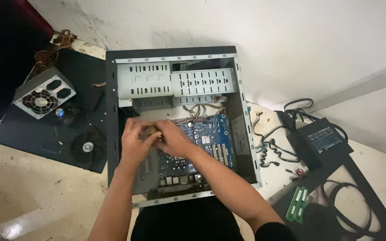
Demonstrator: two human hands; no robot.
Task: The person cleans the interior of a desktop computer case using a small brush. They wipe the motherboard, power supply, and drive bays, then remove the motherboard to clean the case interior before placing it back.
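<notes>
An open grey computer case (111,116) lies on its side before me, with a blue motherboard (207,134) inside. Both my hands are together over the board's left part. My left hand (134,139) and my right hand (171,137) are cupped around a small part between them; it is blurred and mostly hidden by my fingers. Coloured wires (197,110) run from the drive cage (175,82) down to the board.
A grey power supply with a fan (43,93) and a round black fan (88,146) lie on a dark panel (23,134) at left. At right are a black power supply (320,139), coiled cables (271,147) and green memory sticks (298,204).
</notes>
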